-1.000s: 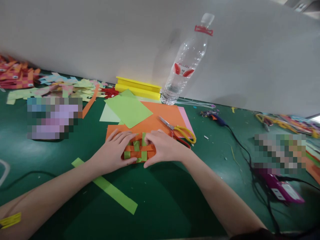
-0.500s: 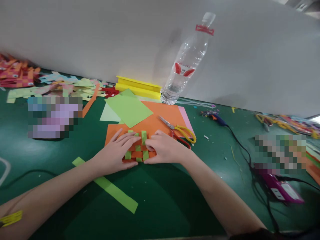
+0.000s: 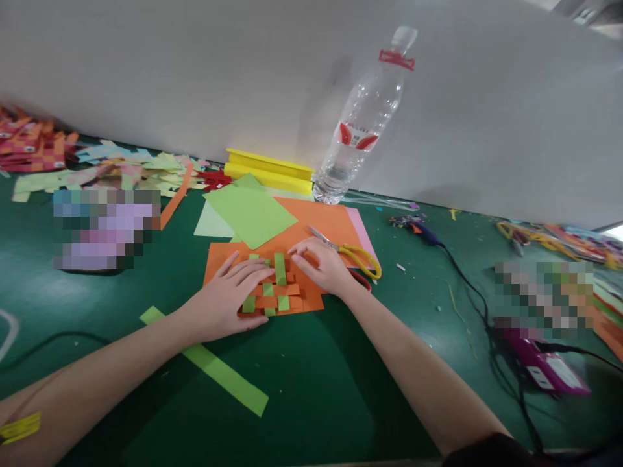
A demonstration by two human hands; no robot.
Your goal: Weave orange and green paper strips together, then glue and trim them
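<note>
My left hand (image 3: 228,292) lies spread and flat over the left part of a paper weave (image 3: 267,301) of orange and green strips, pressing it onto an orange sheet (image 3: 314,298). One green strip (image 3: 279,267) stands out longer at the top of the weave. My right hand (image 3: 324,266) hovers at the weave's upper right, thumb and fingers slightly apart, with nothing seen in them. Just behind it, scissors (image 3: 360,256) with yellow and red handles are partly hidden. In front of my left forearm, a loose light-green paper strip (image 3: 228,379) crosses the green tabletop.
A water bottle (image 3: 360,123) leans at the back beside a yellow folded piece (image 3: 270,175). Green paper (image 3: 250,211) lies on the stacked sheets. Paper scraps (image 3: 131,172) fill the back left. To the right are a blue-handled tool (image 3: 428,235) with a cord and a purple box (image 3: 549,366).
My right hand has lifted from the weave's lower right side and moved up and right, uncovering the orange strip ends. My left hand has stayed in place.
</note>
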